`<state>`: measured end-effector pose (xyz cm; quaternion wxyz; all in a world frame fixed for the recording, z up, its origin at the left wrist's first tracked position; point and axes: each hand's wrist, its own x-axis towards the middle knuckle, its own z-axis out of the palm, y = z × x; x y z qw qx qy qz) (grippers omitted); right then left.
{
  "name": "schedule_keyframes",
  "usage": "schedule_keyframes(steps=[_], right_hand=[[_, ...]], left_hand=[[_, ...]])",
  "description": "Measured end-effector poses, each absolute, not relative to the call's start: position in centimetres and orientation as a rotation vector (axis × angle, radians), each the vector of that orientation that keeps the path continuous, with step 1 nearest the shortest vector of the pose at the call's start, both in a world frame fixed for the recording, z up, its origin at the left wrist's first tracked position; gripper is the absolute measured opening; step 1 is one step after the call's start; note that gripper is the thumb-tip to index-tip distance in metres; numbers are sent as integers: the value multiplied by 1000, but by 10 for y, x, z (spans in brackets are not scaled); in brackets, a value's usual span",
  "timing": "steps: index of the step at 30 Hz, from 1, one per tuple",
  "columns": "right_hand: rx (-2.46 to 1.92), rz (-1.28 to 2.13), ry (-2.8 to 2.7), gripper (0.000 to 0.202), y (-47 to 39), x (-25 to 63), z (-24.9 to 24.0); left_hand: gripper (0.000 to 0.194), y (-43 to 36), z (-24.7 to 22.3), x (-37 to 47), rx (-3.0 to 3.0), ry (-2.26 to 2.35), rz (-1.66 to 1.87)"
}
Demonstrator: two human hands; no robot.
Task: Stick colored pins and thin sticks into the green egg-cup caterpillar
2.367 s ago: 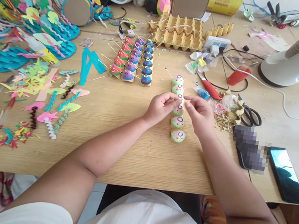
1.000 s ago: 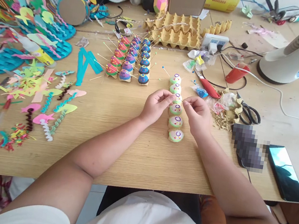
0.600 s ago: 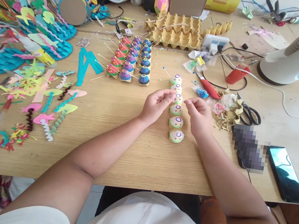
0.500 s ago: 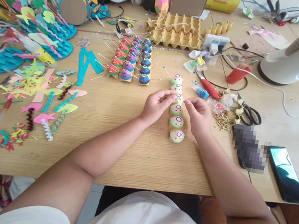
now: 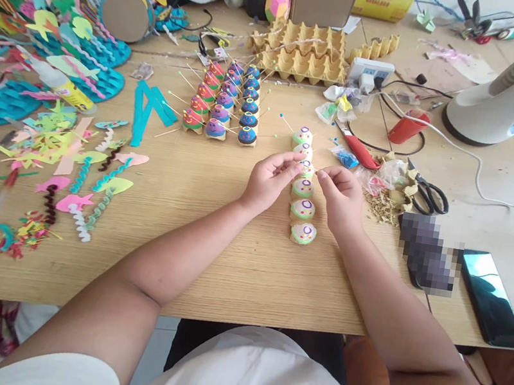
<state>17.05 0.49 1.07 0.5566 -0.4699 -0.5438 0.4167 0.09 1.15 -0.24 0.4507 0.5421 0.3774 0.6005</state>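
Hands [image 5: 268, 181] flank white cups [image 5: 303, 209] (yellow roll's [image 5: 383, 0] red lettering blurred).

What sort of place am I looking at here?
Probably a craft workspace, perhaps at home or in a classroom: painted egg-carton strips, paper fish cutouts and scissors lie spread over a wooden table.

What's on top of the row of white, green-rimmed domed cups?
On the row: purple rings, coloured dots and, farthest, a thin blue-tipped stick. The left hand partly hides its middle cups.
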Motion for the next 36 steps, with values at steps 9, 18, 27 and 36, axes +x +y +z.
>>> schedule_keyframes(steps=[9, 18, 27, 36], right_hand=[[-1122, 1024, -1286, 49, 4, 170, 11], [-1096, 1023, -1264, 48, 4, 171, 11], [-1094, 1021, -1286, 46, 5, 170, 9], [-1123, 1020, -1276, 46, 4, 171, 11]], left_hand=[[37, 13, -3, 1, 1339, 970, 1494], [41, 14, -6, -2, 1194, 911, 1433], [44, 9, 3, 1, 1279, 961, 1469], [49, 13, -6, -2, 1241, 931, 1464]])
